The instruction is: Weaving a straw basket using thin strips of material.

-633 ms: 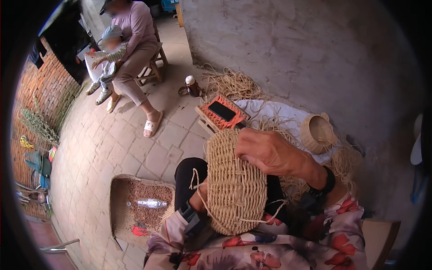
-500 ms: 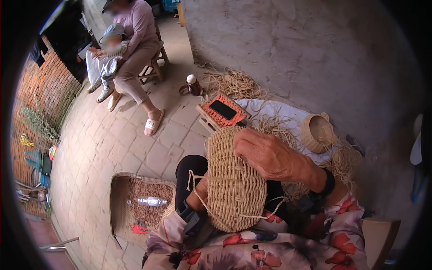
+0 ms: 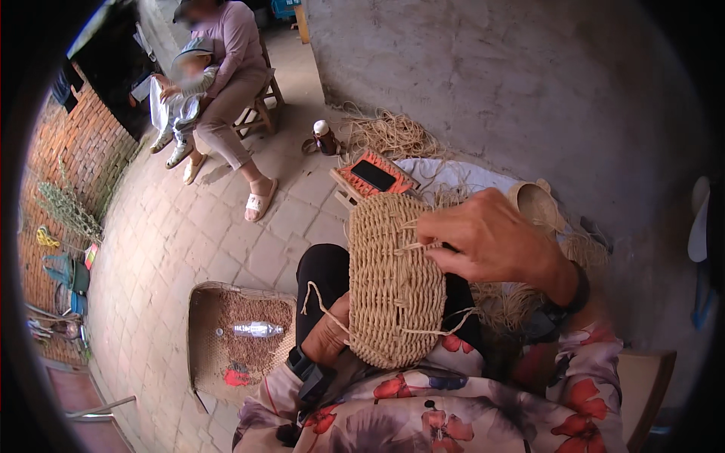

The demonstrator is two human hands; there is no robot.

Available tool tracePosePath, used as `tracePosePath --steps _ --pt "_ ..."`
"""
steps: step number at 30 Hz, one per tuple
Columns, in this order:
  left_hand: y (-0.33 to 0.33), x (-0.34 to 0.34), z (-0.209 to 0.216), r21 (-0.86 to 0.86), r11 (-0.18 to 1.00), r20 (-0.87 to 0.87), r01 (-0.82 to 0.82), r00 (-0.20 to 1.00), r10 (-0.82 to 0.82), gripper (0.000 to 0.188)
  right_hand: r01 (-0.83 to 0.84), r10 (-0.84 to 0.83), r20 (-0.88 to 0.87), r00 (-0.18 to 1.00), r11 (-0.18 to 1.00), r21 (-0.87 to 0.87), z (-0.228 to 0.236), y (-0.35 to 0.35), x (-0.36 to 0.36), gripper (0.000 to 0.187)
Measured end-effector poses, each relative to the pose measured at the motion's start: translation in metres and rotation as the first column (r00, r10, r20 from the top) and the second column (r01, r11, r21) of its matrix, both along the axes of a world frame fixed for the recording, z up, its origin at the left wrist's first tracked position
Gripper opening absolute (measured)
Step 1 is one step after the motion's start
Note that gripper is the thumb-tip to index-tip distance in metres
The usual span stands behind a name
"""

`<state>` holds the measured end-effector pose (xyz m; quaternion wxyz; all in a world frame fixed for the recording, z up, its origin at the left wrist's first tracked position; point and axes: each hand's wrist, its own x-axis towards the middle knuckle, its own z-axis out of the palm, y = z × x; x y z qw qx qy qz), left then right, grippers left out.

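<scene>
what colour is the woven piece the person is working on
The woven piece is pale straw-tan; the head view shows it best.

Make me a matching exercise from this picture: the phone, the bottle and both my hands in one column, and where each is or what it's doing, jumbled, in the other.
Column one
1. Black phone
2. Clear bottle
3. Left hand
4. Right hand

Column two
A. Partly hidden behind the left edge of the woven piece
B. Lying on reddish-brown bits in a shallow woven tray
C. Pinching a pale strand near the upper right of the woven piece
D. On a low stand with an orange top

Right pairs: 1-D, 2-B, 3-A, 4-C
</scene>
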<state>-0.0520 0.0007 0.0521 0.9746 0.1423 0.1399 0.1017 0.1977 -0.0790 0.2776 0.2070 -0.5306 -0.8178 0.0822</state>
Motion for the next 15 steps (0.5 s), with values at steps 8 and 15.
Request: tracePosePath --steps 8,15 --pt "-0.005 0.0 -0.003 -0.103 0.991 0.162 0.08 0.985 -0.063 0.049 0.394 -0.434 0.006 0.901 0.824 0.408 0.066 -0.052 0.032 0.024" --pt "-0.005 -0.001 -0.007 -0.065 0.992 0.156 0.109 0.983 -0.098 0.049 -0.127 0.146 -0.169 0.975 0.985 0.121 -0.025 -0.055 -0.035 0.02"
